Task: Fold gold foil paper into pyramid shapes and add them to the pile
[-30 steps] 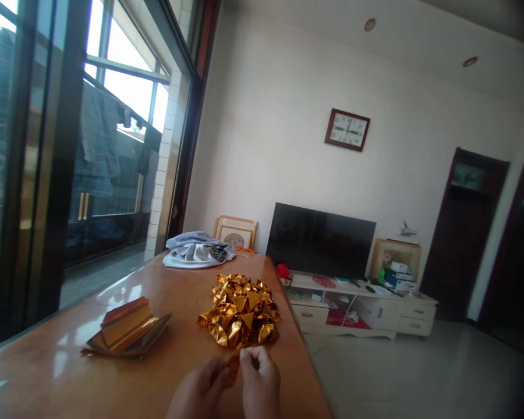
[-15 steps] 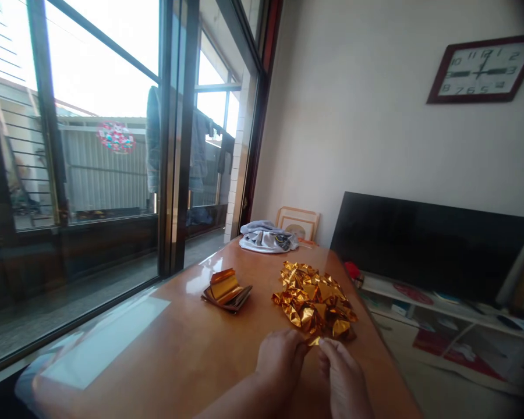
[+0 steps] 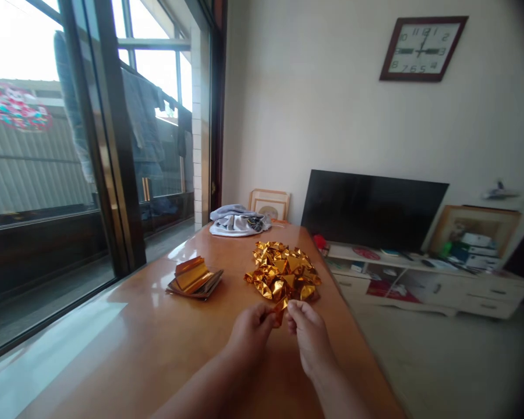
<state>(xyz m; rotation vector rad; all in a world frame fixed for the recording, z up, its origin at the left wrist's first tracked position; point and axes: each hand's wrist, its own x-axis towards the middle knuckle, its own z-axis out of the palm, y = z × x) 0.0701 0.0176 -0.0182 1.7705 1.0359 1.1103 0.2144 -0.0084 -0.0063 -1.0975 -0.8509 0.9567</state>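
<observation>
A small strip of gold foil paper [image 3: 279, 314] is pinched between my two hands, just above the wooden table [image 3: 192, 343]. On its left side, my left hand [image 3: 250, 327] grips it with thumb and fingers together. My right hand [image 3: 306, 327] holds the opposite end between thumb and forefinger. Right behind my hands lies a heap of folded gold foil pieces [image 3: 283, 269]. To the left of the heap rests a stack of gold foil sheets [image 3: 195, 280], its top sheet bent upward.
A grey-white bundle of cloth [image 3: 238, 221] lies at the table's far end, with wooden frames [image 3: 271, 202] behind it. Glass doors [image 3: 35, 174] run along the left. On the right, a television [image 3: 373, 212] stands over a low white cabinet [image 3: 436, 285].
The view has swung to the right, so more of the cabinet shows. My hands still hold the foil piece, and more of it is visible between them now.
</observation>
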